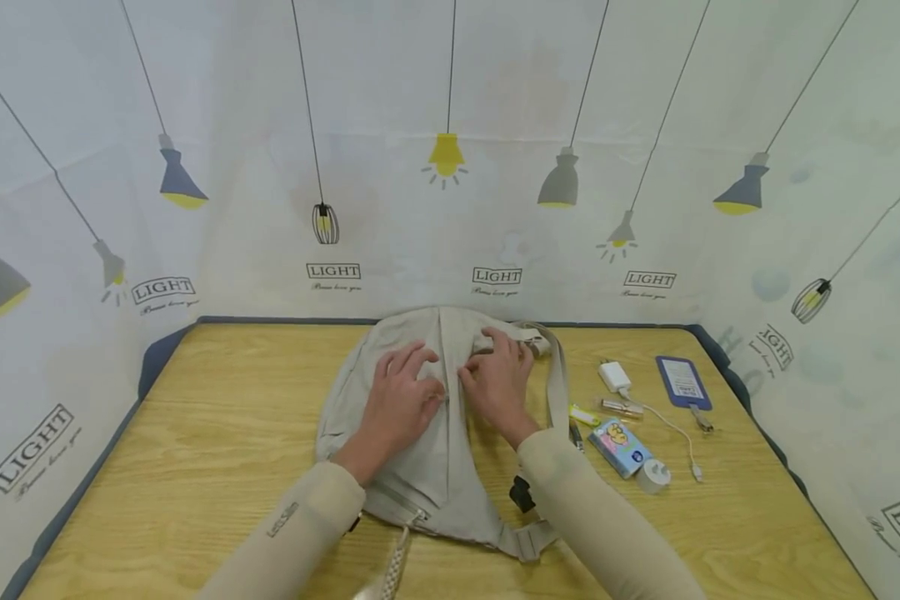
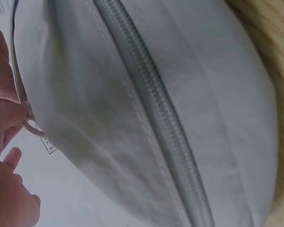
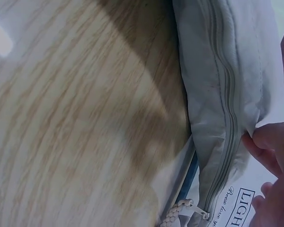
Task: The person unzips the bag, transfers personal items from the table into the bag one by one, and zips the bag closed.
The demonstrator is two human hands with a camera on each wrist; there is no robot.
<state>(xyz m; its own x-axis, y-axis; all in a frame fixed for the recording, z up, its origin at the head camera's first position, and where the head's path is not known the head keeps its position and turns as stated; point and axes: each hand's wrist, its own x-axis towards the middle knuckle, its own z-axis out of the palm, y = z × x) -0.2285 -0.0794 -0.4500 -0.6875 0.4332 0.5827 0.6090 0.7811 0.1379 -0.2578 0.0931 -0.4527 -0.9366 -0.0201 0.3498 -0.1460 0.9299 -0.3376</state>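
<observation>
A light grey sling bag (image 1: 420, 433) lies on the wooden table in front of me. My left hand (image 1: 401, 400) is over its middle, thumb and forefinger pinching a thin beige zipper pull (image 2: 34, 130) at the fabric edge in the left wrist view. Close beside it, my right hand (image 1: 498, 379) pinches the bag's fabric; in the right wrist view its fingertips (image 3: 260, 137) grip a fold next to a long zipper (image 3: 232, 104). A braided cord (image 1: 395, 567) hangs from another zipper at the bag's lower edge.
Right of the bag's strap (image 1: 557, 375) lie a white charger (image 1: 615, 377) with its cable, a blue card holder (image 1: 682, 383), a gold tube (image 1: 621, 407), a blue patterned packet (image 1: 619, 447) and a round white item (image 1: 653, 476). A patterned cloth wall (image 1: 390, 283) rises behind the table.
</observation>
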